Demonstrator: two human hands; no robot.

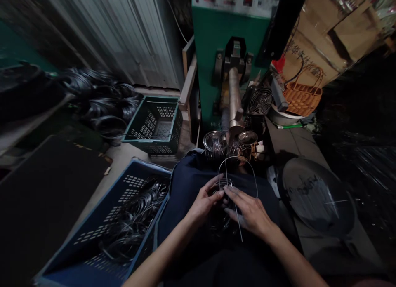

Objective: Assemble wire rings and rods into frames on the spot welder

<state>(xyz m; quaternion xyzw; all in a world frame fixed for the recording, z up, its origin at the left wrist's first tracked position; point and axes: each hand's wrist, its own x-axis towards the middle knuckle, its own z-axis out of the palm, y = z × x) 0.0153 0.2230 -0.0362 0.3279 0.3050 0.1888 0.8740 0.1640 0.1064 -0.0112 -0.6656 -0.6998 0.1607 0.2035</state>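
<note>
Over my lap, both hands meet around a thin metal wire frame. A bent wire hoop (254,171) arches above my fingers, and a straight wire (239,225) slants down past my right hand. My left hand (206,199) has thumb and fingers curled on the frame's left side. Across from it, my right hand (249,208) pinches the frame with its fingertips nearly touching the left thumb. The joints between the wires are hidden by the fingers. Dark wire pieces (222,225) lie on the dark blue apron (185,184) under my hands.
Ahead stands a green machine (206,52) with a metal arm (234,93), wire pieces near its tip. A blue crate (151,165) of wire rings is at left, a green basket (148,144) behind it. At right are a round dark disc (315,196) and a wicker basket (303,97).
</note>
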